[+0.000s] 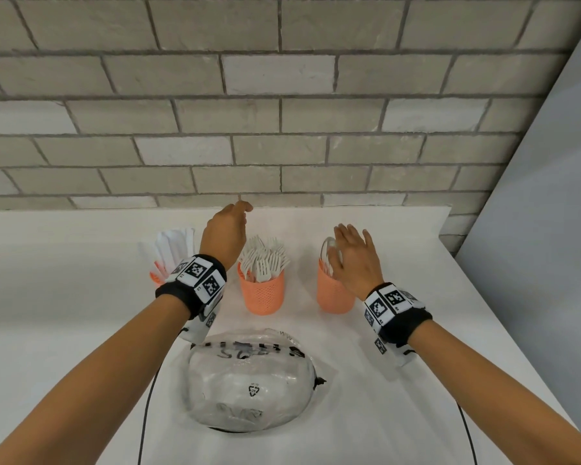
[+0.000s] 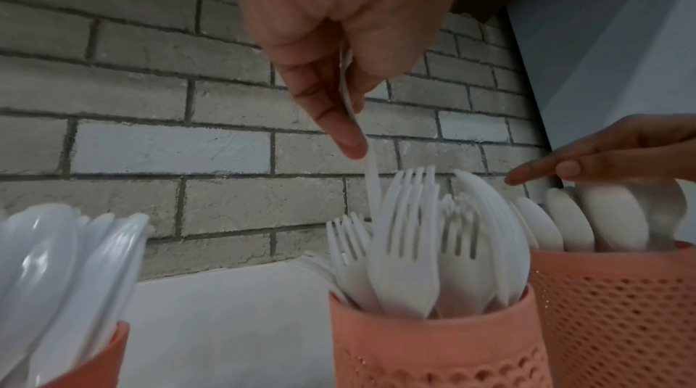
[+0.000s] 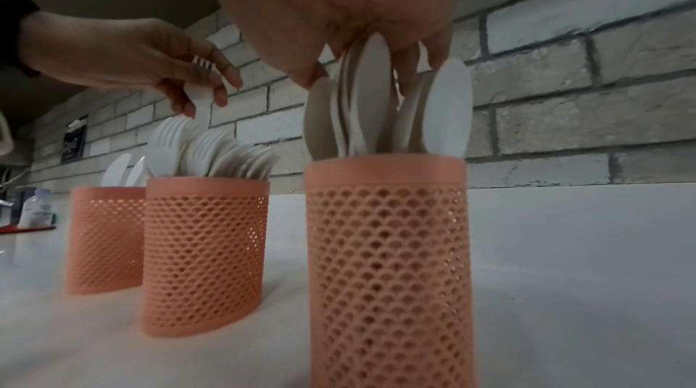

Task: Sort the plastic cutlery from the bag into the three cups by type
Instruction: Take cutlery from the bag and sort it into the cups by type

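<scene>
Three orange mesh cups stand in a row on the white table: knives in the left cup [image 1: 156, 275], forks in the middle cup [image 1: 264, 293], spoons in the right cup [image 1: 332, 295]. My left hand [image 1: 239, 213] hovers over the fork cup [image 2: 433, 344] and pinches a white fork [image 3: 201, 87], tines up, its handle [image 2: 373, 183] reaching down among the forks. My right hand [image 1: 346, 243] is flat with straight fingers [image 3: 406, 67] resting on the tops of the spoons [image 3: 371, 90] in the spoon cup [image 3: 388, 245]. The crumpled clear plastic bag [image 1: 249, 384] lies near me.
A grey brick wall [image 1: 282, 129] runs just behind the cups. The table's right edge [image 1: 503, 317] slants toward a grey panel. Black cables [image 1: 146, 397] trail beside the bag. A small bottle [image 3: 35, 210] stands far off to the left.
</scene>
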The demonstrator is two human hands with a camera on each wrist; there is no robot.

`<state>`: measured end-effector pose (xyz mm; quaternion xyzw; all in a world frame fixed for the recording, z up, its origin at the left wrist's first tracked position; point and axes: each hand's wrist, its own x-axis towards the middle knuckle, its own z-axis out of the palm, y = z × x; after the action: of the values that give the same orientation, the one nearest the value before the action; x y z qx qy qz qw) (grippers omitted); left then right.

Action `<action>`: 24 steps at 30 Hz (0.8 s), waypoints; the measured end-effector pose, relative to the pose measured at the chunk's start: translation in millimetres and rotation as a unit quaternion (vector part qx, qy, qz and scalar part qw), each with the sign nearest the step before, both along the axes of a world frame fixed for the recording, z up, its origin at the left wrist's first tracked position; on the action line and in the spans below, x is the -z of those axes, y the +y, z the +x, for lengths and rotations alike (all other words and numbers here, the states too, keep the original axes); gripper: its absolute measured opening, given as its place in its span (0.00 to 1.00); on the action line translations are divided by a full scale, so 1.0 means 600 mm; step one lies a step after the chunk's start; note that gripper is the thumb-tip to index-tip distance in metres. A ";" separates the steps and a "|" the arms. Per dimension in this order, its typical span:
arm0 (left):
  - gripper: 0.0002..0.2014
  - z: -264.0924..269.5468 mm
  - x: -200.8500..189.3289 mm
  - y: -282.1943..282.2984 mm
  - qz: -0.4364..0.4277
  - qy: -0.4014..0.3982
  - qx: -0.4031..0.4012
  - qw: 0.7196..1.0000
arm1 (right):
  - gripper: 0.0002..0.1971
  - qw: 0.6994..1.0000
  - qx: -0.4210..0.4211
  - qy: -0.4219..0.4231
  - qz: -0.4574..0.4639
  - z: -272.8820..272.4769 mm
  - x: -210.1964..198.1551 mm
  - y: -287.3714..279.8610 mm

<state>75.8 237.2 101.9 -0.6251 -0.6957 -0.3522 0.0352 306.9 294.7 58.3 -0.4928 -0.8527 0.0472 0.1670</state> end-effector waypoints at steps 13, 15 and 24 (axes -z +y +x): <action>0.14 0.036 0.036 -0.020 -0.104 0.056 -0.077 0.990 | 0.26 1.000 0.008 -0.026 -0.008 -0.005 0.010 -0.008; 0.15 0.044 0.045 -0.025 -0.152 0.129 -0.088 0.976 | 0.23 1.000 0.004 -0.013 -0.018 -0.002 0.005 -0.006; 0.41 0.045 0.091 -0.010 -0.250 -0.016 -0.053 0.967 | 0.42 0.996 0.075 -0.008 -0.050 0.005 0.019 0.014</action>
<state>102.7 231.5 47.0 -0.5703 -0.7945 -0.1742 -0.1147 309.9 303.3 47.2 -0.5635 -0.8111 0.0731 0.1385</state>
